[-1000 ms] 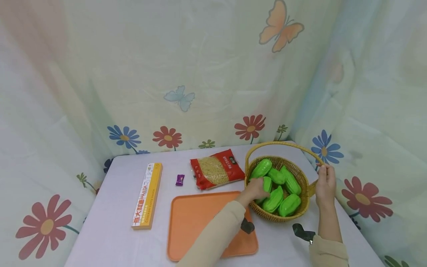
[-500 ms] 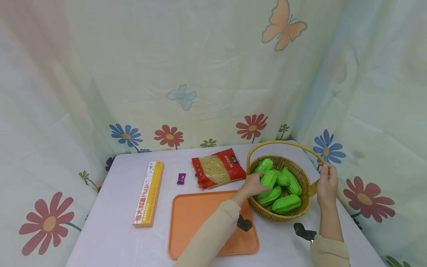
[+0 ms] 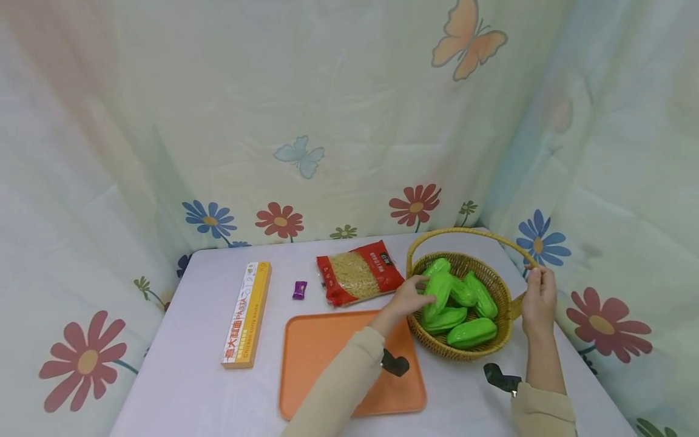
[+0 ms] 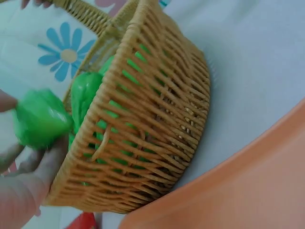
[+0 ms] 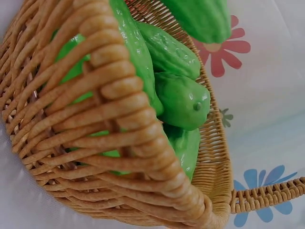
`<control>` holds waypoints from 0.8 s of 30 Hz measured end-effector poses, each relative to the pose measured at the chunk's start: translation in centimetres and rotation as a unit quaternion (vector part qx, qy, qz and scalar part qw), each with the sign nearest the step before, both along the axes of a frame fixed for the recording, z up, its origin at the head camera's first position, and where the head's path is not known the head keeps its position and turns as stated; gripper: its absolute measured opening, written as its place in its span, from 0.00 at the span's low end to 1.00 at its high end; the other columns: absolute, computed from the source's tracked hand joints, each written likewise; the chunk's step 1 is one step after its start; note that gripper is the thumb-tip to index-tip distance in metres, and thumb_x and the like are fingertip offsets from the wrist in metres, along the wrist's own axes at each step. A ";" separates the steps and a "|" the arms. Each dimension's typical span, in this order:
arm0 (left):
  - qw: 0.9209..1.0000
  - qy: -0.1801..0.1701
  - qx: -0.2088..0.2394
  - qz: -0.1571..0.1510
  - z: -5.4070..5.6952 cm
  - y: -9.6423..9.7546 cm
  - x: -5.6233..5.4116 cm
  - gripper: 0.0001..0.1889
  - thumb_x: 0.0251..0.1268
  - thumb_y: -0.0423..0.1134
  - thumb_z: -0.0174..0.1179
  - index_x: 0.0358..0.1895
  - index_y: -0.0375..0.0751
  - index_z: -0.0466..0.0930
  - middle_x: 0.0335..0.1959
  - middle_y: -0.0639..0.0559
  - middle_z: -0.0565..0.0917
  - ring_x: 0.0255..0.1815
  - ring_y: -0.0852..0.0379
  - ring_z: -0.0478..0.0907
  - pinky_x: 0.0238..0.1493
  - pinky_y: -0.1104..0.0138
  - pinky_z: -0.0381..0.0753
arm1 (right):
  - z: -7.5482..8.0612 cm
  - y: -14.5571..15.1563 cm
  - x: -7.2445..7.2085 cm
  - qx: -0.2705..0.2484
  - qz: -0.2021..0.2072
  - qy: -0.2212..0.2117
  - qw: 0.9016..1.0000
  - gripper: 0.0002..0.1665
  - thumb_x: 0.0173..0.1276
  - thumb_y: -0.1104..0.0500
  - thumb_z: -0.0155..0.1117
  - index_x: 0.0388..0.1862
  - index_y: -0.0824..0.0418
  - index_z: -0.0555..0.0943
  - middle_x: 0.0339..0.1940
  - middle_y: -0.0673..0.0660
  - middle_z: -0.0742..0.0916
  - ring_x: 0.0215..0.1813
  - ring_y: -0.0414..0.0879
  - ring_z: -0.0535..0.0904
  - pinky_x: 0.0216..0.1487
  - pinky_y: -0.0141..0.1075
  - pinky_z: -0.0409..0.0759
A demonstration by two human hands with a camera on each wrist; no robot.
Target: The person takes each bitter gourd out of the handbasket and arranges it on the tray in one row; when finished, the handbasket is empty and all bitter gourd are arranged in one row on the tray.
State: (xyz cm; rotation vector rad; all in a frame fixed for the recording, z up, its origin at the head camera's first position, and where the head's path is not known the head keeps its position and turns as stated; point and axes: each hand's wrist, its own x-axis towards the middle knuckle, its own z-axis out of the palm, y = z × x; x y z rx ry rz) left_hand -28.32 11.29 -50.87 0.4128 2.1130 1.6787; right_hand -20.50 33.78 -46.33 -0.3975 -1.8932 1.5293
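My left hand [image 3: 406,298] pinches a ridged green bitter melon [image 3: 438,292] between thumb and fingers at the left rim of a round wicker basket [image 3: 505,343]. In the left wrist view the held bitter melon [image 4: 40,117] hangs just outside the rim, fingers below it. Several more bitter melons [image 3: 472,334] lie in the basket; the right wrist view shows some of them [image 5: 183,100] up close, with the held one [image 5: 205,16] above. My right hand [image 3: 539,303] grips the arched basket handle [image 3: 464,230] at its right end.
An orange tray [image 3: 306,358] lies left of the basket, partly under my left forearm. Behind it are a red bag of pasta [image 3: 357,273] and a small purple-wrapped sweet [image 3: 299,290]. A yellow and white pasta box [image 3: 248,315] lies at the left.
My left hand has drawn one bitter melon up out of the pile, and it now stands more upright. The others shifted in the basket. My right hand has kept its grip on the handle.
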 end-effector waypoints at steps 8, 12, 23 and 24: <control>0.988 -0.089 0.123 0.001 -0.3 -1.5 -0.2 0.26 0.56 0.33 0.60 0.60 0.46 0.69 0.52 0.49 0.73 0.41 0.56 0.76 0.34 0.63 0.77 | 0.3 -0.2 0.1 0.008 -0.003 -0.005 1.000 0.16 0.75 0.51 0.34 0.50 0.53 0.69 0.43 0.43 0.69 0.53 0.40 0.61 0.49 0.21 0.57; 0.973 -0.130 0.191 0.015 -0.8 -2.3 -0.1 0.25 0.58 0.30 0.58 0.61 0.43 0.69 0.54 0.47 0.73 0.45 0.54 0.76 0.33 0.64 0.77 | 0.2 0.0 0.1 0.017 -0.005 0.006 1.000 0.15 0.75 0.52 0.34 0.48 0.52 0.70 0.41 0.42 0.69 0.50 0.39 0.62 0.48 0.21 0.57; 0.957 -0.149 0.248 0.025 -1.5 -4.9 0.7 0.25 0.59 0.28 0.55 0.62 0.39 0.67 0.54 0.44 0.72 0.45 0.52 0.75 0.39 0.61 0.77 | 0.0 0.0 0.0 0.021 0.000 -0.001 1.000 0.15 0.75 0.52 0.33 0.48 0.50 0.70 0.39 0.47 0.69 0.46 0.37 0.62 0.47 0.22 0.56; 0.958 -0.147 0.243 0.027 -1.6 -5.2 0.8 0.26 0.59 0.28 0.55 0.62 0.40 0.67 0.54 0.45 0.73 0.46 0.52 0.75 0.39 0.61 0.78 | 0.0 0.0 0.0 0.020 0.001 -0.003 1.000 0.15 0.75 0.52 0.33 0.48 0.50 0.70 0.39 0.46 0.68 0.47 0.37 0.62 0.48 0.23 0.56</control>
